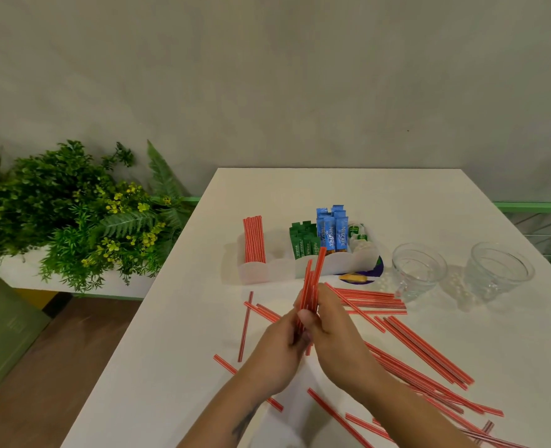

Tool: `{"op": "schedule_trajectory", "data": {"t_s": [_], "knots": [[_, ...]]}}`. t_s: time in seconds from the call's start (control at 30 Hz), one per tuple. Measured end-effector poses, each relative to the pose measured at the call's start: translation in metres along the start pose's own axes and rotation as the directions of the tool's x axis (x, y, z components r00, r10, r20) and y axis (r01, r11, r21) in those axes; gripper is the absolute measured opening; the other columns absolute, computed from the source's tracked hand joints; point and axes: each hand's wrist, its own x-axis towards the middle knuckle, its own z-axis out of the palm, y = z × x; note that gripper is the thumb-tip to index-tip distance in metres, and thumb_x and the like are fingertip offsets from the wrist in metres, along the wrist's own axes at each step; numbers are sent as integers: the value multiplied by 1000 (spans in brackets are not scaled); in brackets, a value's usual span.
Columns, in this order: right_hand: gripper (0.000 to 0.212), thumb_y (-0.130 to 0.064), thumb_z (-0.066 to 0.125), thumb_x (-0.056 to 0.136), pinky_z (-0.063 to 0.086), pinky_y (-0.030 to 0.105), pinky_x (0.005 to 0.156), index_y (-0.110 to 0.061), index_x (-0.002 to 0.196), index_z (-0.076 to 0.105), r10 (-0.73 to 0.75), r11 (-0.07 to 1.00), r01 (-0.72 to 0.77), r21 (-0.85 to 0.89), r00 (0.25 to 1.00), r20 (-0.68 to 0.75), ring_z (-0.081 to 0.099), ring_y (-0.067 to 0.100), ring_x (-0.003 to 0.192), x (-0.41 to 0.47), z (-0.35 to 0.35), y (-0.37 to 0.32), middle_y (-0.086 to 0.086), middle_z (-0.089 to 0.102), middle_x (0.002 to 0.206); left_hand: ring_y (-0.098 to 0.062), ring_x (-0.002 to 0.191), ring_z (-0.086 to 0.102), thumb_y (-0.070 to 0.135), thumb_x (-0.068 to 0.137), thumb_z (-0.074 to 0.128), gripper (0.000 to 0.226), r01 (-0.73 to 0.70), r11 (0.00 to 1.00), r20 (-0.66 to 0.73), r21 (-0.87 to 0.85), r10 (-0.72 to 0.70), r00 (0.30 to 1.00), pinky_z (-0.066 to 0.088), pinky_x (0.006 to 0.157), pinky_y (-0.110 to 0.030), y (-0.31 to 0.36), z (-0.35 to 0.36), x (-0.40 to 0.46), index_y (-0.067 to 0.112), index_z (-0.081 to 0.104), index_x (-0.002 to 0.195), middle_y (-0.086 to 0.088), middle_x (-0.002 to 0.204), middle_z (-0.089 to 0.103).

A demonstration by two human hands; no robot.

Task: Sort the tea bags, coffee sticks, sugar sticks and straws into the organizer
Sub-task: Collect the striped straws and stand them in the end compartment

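Head view: left hand (275, 347) and right hand (335, 337) both curled round one upright bundle of straws (313, 286), held just in front of the organizer (306, 268). Behind the bundle, standing in the organizer's compartments: more straws at its left end, then green sugar sticks (303, 242), blue coffee sticks (332, 232), tea bags (358, 234) at its right end. Scattered on the counter (177, 350) in front of the organizer: loose straws (429, 354). Likely risks: uneven ends fanning out, thin straws slipping from a loose grip, bundle tips catching the organizer's front wall and tipping it.
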Motion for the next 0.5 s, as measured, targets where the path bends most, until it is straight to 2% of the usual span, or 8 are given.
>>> {"op": "schedule_trajectory", "data": {"t_s": [0.07,0.17,0.23,0.27,0.33,0.4,0.43,0.5], "knots": [[11,-15,45,97,43,22,84,-25,100,44,-26,998,26,-63,1000,4,47,12,98,2,-1,1,-5,47,99,-9,103,58,24,98,42,14,-20,999,2,49,20,1000,45,89,-17,0,-2,0,33,46,108,14,96,54],[23,-13,46,96,42,21,81,-34,87,41,-31,995,36,-90,998,53,45,12,93,4,-2,-1,-12,42,90,-3,100,54,22,99,39,17,-131,982,0,135,132,991,43,89,-12,-4,-3,1,32,43,112,18,95,51],[19,-13,48,96,42,14,78,-32,99,44,-30,996,34,-83,998,58,48,6,94,4,-5,-6,-14,45,94,1,97,53,20,100,36,19,-186,962,-33,198,196,980,42,97,-16,-5,-3,0,36,45,106,22,96,51],[26,-14,51,95,42,9,76,-31,112,43,-42,996,46,-72,998,49,49,-1,94,4,-7,-8,-17,45,99,-2,100,54,18,100,35,22,-202,950,-50,238,219,974,41,102,-21,-5,-2,-1,36,47,103,20,97,54],[58,-17,58,91,39,-1,74,-42,130,25,-115,990,118,-74,993,38,43,-18,97,4,-11,-15,-30,37,114,-17,112,54,12,100,35,23,-176,967,-101,183,196,975,39,105,-30,-7,0,-3,25,53,107,6,103,60],[74,-27,63,87,37,-4,76,-53,131,9,-270,956,269,-117,963,8,37,-25,103,5,-14,-26,-40,24,124,-28,116,54,4,97,41,25,-86,991,-51,101,91,995,42,99,-28,-1,-4,-4,6,51,120,-11,117,60],[75,-33,61,86,37,-2,78,-53,133,6,-364,923,355,-145,931,-35,38,-22,106,5,-14,-30,-37,23,130,-30,117,53,2,96,43,29,-51,998,-57,45,54,997,42,97,-28,-2,-4,-4,1,48,125,-17,123,58],[74,-39,57,87,41,8,82,-51,135,2,-465,875,433,-215,876,-126,45,-10,108,7,-15,-33,-17,29,141,-26,122,51,10,97,43,28,-50,998,-55,43,52,997,42,102,-29,-3,0,-3,13,48,125,-13,128,55]]}}
